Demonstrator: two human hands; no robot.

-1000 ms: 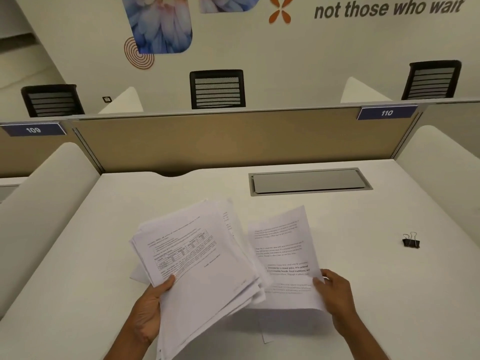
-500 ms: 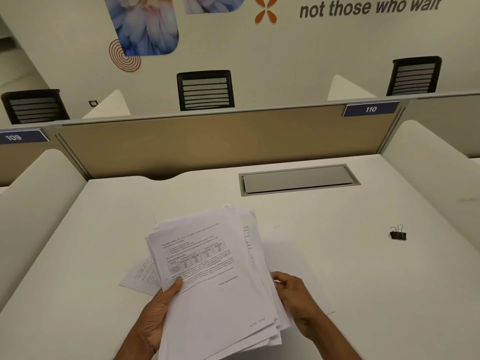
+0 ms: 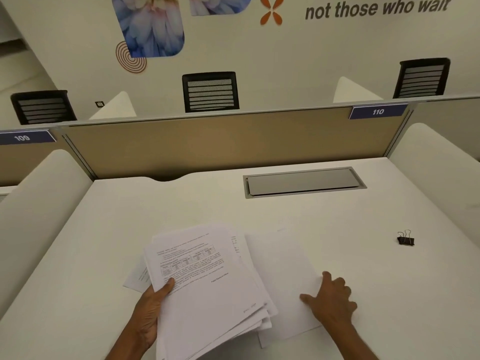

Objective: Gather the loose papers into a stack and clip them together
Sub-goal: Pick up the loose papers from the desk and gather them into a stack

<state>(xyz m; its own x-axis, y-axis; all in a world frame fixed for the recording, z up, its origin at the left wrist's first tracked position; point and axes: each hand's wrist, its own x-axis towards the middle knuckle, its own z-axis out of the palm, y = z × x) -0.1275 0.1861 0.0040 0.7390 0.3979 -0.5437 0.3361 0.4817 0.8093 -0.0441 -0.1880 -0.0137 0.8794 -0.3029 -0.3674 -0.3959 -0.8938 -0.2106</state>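
Bench (image 3: 337, 255) is mostly bare: open room on the far side up to the divider panel (image 3: 220, 144) and out to the right, curved side screens closing both flanks. Closed cable hatch (image 3: 302, 181) is recessed at the back, contents hidden. Left hand (image 3: 149, 315) grips the uneven paper stack (image 3: 207, 287), thumb on top, edges fanned and not squared. Right hand (image 3: 335, 300) lies flat and spread, gripping nothing, on a blank loose sheet (image 3: 283, 276) just right of the stack. Another sheet corner (image 3: 137, 278) pokes out on the left, under the stack. Binder clip (image 3: 405, 239) sits well apart at right. Versus 0.5 s ago: right hand has left the stack's edge and moved out onto the sheet.
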